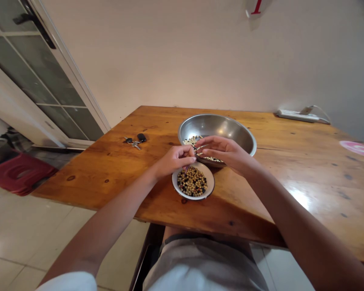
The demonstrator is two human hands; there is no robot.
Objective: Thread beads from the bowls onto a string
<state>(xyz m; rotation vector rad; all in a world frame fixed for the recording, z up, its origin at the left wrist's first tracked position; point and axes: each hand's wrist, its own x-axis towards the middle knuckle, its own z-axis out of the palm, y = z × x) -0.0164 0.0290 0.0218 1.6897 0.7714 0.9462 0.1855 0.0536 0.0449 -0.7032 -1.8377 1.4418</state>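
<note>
My left hand (176,159) hangs just over a small white enamel bowl (212,182) with a dark rim, pinching a thin purple tool (185,169) whose tip points down towards the bowl. That bowl is heaped with mixed dark and tan beans (192,182). My right hand (224,151) reaches across the rim of a large stainless steel bowl (218,126), and a thin silvery tool (202,147) sticks out from its fingertips. Pale beans (191,140) lie in the steel bowl, partly hidden by my hands.
The bowls stand on a worn wooden table (157,129). A bunch of car keys (135,141) lies to their left, and a white power strip (297,116) sits at the far edge. A pink round mark (359,148) lies at the right edge.
</note>
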